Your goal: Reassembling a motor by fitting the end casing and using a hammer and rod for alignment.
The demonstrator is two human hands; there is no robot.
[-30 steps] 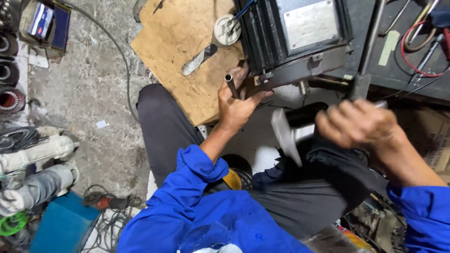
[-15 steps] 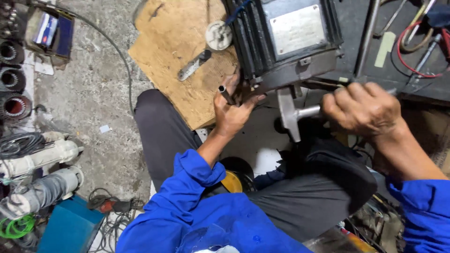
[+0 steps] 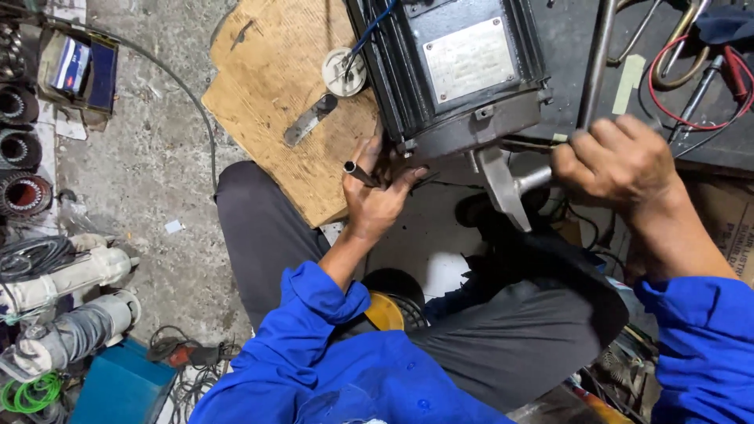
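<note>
Head camera looks straight down on a person in a blue work shirt sitting on a concrete floor (image 3: 149,165). Their left hand (image 3: 375,200) presses against the lower end of a black electric motor (image 3: 459,71), with a short dark metal tube (image 3: 360,173) held between thumb and fingers, its open end pointing up-left. Their right hand (image 3: 620,161) is curled tight around the handle of a hammer, whose pale metal head (image 3: 503,187) sits just below the motor's end housing, close to it; I cannot tell whether they touch. The motor rests partly on a wooden board (image 3: 275,71), where a flat metal blade (image 3: 309,120) and a round white disc (image 3: 344,71) with wires lie. Stator windings (image 3: 23,192) and pale pump bodies (image 3: 67,306) line the floor at the left edge.
</note>
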